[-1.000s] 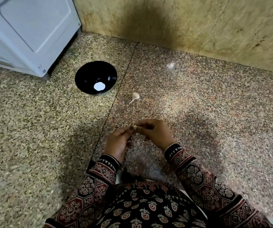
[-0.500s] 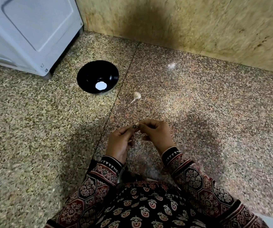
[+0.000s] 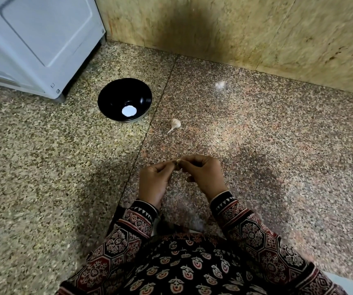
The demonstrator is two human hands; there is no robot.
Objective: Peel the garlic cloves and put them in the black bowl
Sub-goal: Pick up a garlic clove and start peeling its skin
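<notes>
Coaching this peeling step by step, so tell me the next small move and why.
Probably peel the skin off the clove with the fingertips. The left hand and right hand both pinch it between them, and the black bowl appears to hold no cloves yet.

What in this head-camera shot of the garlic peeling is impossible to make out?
1. The small pale garlic clove: head view, fingertips of the left hand and right hand pinch it and cover most of it; remaining skin unclear.
2. The white spot in the glossy black bowl: head view, glare or contents, cannot tell.
3. The grey-white appliance: head view, cut off by top and left edges.
</notes>
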